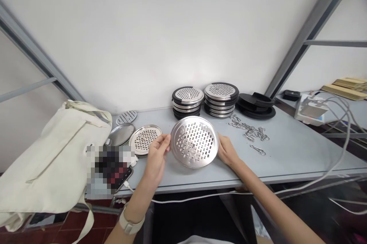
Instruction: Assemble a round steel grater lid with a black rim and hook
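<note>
One perforated disc (195, 142), flanked at both rims

The shiny metal disc stands tilted over the front of the bench (289, 148), its holed face toward the wearer; it appears lifted, though contact below is hard to judge. Being round, it offers no long axis; the relation that counts is the line across it, hand to hand. From the left hand (157, 156) it lies directly rightward, thumb and fingers closed in a pinch on the rim. From the right hand (226, 150) it lies directly leftward; those fingers pass behind the edge, so how tightly they close cannot be told. Neither hand is clearly nearer. Behind the disc rise two stacks of similar discs, left (187, 100) and right (221, 98).
</note>
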The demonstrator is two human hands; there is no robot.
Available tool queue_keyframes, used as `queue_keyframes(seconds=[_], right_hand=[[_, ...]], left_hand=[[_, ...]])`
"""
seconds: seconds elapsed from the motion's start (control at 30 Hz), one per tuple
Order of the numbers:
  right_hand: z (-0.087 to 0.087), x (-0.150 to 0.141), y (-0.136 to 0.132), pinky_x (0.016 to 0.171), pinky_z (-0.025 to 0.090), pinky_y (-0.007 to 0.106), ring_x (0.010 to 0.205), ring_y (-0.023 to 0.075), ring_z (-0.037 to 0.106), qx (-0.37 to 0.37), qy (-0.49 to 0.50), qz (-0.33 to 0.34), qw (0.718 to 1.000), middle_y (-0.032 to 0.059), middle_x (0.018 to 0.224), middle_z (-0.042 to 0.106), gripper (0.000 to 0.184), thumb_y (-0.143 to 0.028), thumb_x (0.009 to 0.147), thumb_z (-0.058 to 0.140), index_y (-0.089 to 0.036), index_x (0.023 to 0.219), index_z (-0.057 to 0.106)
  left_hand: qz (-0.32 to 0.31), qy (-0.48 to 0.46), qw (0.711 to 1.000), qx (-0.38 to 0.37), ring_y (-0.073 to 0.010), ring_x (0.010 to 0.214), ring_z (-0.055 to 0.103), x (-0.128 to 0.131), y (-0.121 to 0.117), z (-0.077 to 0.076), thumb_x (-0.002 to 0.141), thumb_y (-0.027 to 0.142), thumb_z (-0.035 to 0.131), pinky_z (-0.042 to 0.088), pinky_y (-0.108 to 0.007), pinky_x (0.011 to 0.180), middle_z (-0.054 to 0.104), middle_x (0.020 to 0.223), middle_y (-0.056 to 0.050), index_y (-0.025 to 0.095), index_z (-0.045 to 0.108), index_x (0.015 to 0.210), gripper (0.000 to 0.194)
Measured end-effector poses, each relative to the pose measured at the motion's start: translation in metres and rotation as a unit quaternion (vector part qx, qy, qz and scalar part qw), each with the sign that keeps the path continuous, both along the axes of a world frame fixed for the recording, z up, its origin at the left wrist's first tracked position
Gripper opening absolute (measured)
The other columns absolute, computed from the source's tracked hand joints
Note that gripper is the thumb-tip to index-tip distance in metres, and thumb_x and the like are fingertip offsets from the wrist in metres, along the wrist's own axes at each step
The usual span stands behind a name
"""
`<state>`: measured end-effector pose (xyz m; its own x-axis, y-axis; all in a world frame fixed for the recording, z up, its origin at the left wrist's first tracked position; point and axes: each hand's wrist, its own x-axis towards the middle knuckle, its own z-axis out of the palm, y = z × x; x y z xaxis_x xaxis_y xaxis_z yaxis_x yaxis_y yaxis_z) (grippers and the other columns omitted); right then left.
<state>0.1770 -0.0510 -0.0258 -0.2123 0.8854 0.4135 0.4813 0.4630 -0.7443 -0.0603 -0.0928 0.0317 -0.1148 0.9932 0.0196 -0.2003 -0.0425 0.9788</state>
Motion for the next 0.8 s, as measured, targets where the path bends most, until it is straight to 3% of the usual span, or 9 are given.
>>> queue_keyframes(seconds=[0.13, 0.27, 0.47, 0.6, 0.67, 0.8], right_hand=[[0.004, -0.001, 0.003, 0.059, 0.040, 0.026, 0.062, 0.0159, 0.049, -0.045, 0.071, -0.052, 0.995, 0.0009, 0.064, 0.056, 0.040, -0.042, 0.095, 0.031, -0.019, 0.068, 0.049], [0.008, -0.002, 0.004, 0.064, 0.040, 0.026, 0.069, 0.0167, 0.054, -0.071, 0.096, -0.069, 0.991, 0.0018, 0.072, 0.060, 0.041, -0.045, 0.095, 0.031, -0.018, 0.074, 0.055], [0.003, -0.003, 0.009, 0.060, 0.037, 0.026, 0.065, 0.0164, 0.052, -0.079, 0.010, -0.062, 0.995, 0.0021, 0.068, 0.060, 0.042, -0.046, 0.093, 0.035, -0.017, 0.073, 0.058], [0.001, -0.005, 0.011, 0.058, 0.035, 0.026, 0.061, 0.0155, 0.049, -0.072, -0.048, -0.059, 0.995, 0.0018, 0.064, 0.058, 0.043, -0.043, 0.093, 0.034, -0.018, 0.066, 0.055], [0.000, -0.006, 0.011, 0.057, 0.033, 0.026, 0.057, 0.0144, 0.047, -0.068, -0.077, -0.062, 0.993, 0.0007, 0.058, 0.055, 0.042, -0.042, 0.093, 0.035, -0.018, 0.061, 0.051], [-0.001, -0.007, 0.011, 0.053, 0.030, 0.026, 0.053, 0.0128, 0.043, -0.070, -0.095, -0.069, 0.991, -0.0004, 0.054, 0.050, 0.042, -0.040, 0.092, 0.034, -0.018, 0.059, 0.048]], left_hand=[[-0.029, -0.100, 0.991, -0.083, -0.0027, 0.051, 0.037, 0.007, 0.012, -0.029, 0.066, 0.035, 0.077, 0.031, -0.012, 0.047, 0.042, 0.059, 0.006, 0.013, 0.059, 0.079, 0.031], [-0.044, -0.100, 0.988, -0.105, -0.0027, 0.052, 0.040, 0.007, 0.010, -0.043, 0.066, 0.037, 0.078, 0.033, -0.012, 0.047, 0.045, 0.061, 0.006, 0.013, 0.056, 0.076, 0.034], [-0.055, 0.070, 0.991, -0.095, -0.0086, 0.056, 0.052, 0.004, 0.015, -0.050, 0.074, 0.047, 0.066, 0.045, -0.020, 0.051, 0.053, 0.064, 0.002, 0.013, 0.054, 0.090, 0.040], [-0.030, 0.139, 0.988, -0.057, -0.0088, 0.044, 0.045, 0.000, 0.024, -0.058, 0.079, 0.044, 0.060, 0.034, -0.019, 0.041, 0.049, 0.055, 0.005, 0.015, 0.052, 0.093, 0.033], [-0.011, 0.167, 0.985, -0.032, -0.0086, 0.047, 0.044, -0.001, 0.025, -0.061, 0.081, 0.039, 0.059, 0.033, -0.019, 0.044, 0.049, 0.057, 0.005, 0.016, 0.053, 0.091, 0.026], [0.019, 0.303, 0.952, 0.045, -0.0113, 0.060, 0.052, -0.001, 0.023, -0.065, 0.087, 0.032, 0.051, 0.039, -0.023, 0.059, 0.054, 0.066, 0.002, 0.017, 0.056, 0.091, 0.015]])
